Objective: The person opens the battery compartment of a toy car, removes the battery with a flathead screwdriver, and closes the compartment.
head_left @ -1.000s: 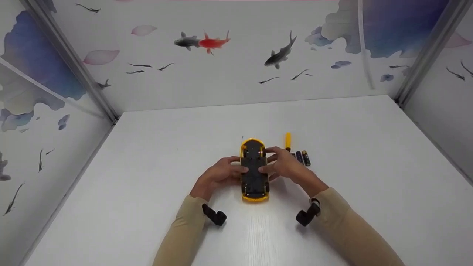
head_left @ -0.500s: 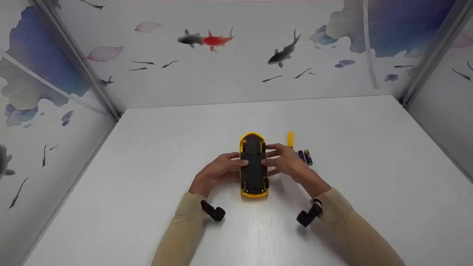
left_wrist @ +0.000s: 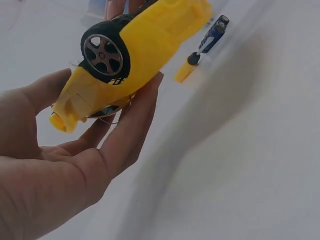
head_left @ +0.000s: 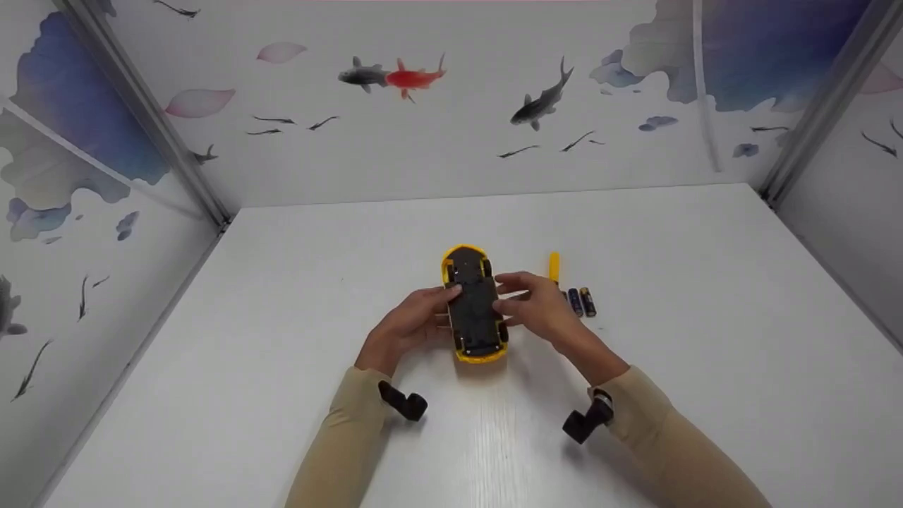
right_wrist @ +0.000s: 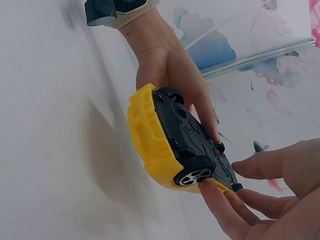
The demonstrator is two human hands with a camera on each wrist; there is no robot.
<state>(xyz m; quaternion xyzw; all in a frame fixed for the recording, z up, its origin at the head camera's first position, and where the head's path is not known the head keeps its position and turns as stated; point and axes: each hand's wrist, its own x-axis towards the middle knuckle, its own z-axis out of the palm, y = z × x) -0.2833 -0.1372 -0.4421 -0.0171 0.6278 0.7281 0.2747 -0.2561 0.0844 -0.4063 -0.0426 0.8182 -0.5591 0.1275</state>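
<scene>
A yellow toy car (head_left: pixel 474 310) is held upside down above the table, its black underside facing up in the head view. My left hand (head_left: pixel 413 321) grips it along its left side, thumb on the underside and fingers beneath the body. On the other side, my right hand (head_left: pixel 543 307) has fairly straight fingers at the car's edge. In the right wrist view, a right fingertip (right_wrist: pixel 209 191) touches the body beside a wheel (right_wrist: pixel 195 176), and the thumb is by the underside's rim; whether it touches is unclear. The left wrist view shows the yellow body resting on the left fingers (left_wrist: pixel 131 127).
Behind the right hand lies a yellow-handled screwdriver (head_left: pixel 554 267), partly hidden in the head view. Several batteries (head_left: pixel 588 302) lie close beside it. White walls (head_left: pixel 451 162) with painted fish enclose the white table (head_left: pixel 233 339) at the back and sides.
The car has moved away from me and slightly left, and has turned so its far end leans left. My right hand's hold has loosened, while my left thumb stays on the underside.
</scene>
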